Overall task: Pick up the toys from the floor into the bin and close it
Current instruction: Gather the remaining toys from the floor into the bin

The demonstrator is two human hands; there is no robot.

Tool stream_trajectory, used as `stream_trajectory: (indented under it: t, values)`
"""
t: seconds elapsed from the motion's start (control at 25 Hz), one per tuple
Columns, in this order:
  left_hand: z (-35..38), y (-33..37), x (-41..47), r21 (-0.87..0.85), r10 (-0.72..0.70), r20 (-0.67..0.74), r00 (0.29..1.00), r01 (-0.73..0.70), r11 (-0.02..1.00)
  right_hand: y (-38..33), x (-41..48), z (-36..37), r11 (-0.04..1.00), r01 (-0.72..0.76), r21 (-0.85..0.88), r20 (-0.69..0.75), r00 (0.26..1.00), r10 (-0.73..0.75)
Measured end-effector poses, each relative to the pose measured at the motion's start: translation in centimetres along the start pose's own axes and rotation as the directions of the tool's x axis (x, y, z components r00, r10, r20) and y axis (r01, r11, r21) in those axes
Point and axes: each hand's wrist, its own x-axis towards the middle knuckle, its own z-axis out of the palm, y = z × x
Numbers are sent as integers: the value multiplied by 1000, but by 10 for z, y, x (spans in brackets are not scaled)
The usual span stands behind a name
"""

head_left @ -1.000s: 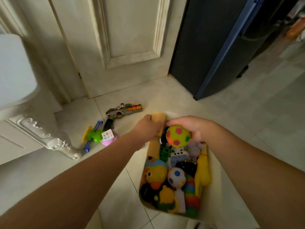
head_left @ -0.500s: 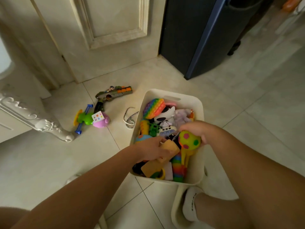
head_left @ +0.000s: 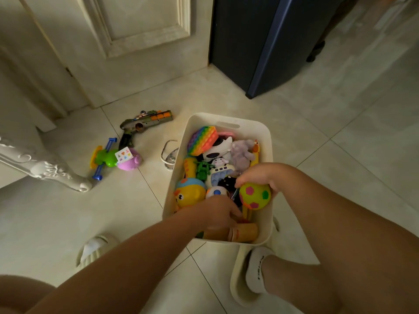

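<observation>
A person crouches over a white bin (head_left: pixel 265 141) crammed with toys on the tiled floor (head_left: pixel 328 132). The right hand (head_left: pixel 260 175) curls around a yellow ball (head_left: pixel 255 196) with pink and green patches, held just above the bin's near corner. The left hand (head_left: pixel 218 213) reaches down into the bin, fingers closed on a tan wooden toy (head_left: pixel 240 232) beneath it. Beyond the left hand, outside the bin, a toy gun (head_left: pixel 145 121), a green-and-blue toy (head_left: pixel 103 158) and a pink toy (head_left: pixel 130 160) lie on the floor.
</observation>
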Motion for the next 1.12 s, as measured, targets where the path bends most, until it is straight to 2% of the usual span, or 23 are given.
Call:
stream_trajectory:
  t: [0.12, 0.2, 0.28, 0.36, 0.4, 0.44, 0.48, 0.52, 0.56, 0.6, 0.72, 0.88, 1.0, 1.12]
  values:
    - [-34, -24, -12, -146, -128, -111, 986, 111, 983, -2, -6, 3, 981, -8, -192, 40, 999, 16]
    - [-53, -36, -22, -255, -223, -215, 951, 166, 952, -7, -11, 7, 948, 3, -317, 52, 999, 15]
    - [-62, -44, -30, -357, -273, -286, 919, 162, 920, -15, -12, 10, 877, 29, -480, 60, 998, 0]
    - [-65, -49, -38, -451, -292, -299, 909, 136, 882, -27, -12, 12, 831, 58, -554, -7, 997, -74]
    - [-66, -51, -41, -476, -298, -297, 907, 129, 870, -34, -13, 11, 849, 68, -523, -58, 992, -116]
    - [-67, -54, -45, -501, -309, -293, 905, 129, 856, -41, -13, 11, 907, 91, -412, -89, 986, -140]
    - [-68, -56, -48, -530, -325, -295, 899, 129, 838, -48, -11, 13, 967, 120, -224, -67, 988, -138]
    - [-70, -59, -52, -565, -346, -306, 887, 123, 816, -56, -12, 20, 992, 122, -31, 20, 992, -121]
    - [-72, -62, -56, -601, -367, -324, 872, 110, 792, -64, -13, 30, 993, 93, 76, 147, 984, -103]
    - [-74, -65, -59, -635, -387, -343, 856, 92, 767, -68, -13, 43, 994, 77, 82, 260, 961, -96]
    - [-80, -77, -72, -694, -420, -367, 830, 56, 718, -76, -12, 82, 991, 109, -81, 397, 915, -68]
    - [-79, -84, -82, -712, -435, -355, 828, 63, 700, -83, -12, 100, 944, 193, -267, 368, 926, -85]
    - [-81, -87, -86, -699, -430, -354, 831, 70, 711, -82, -14, 114, 740, 322, -590, 272, 943, -193]
    - [-85, -91, -91, -710, -464, -353, 813, 90, 698, -78, -16, 131, 594, 333, -733, 239, 942, -234]
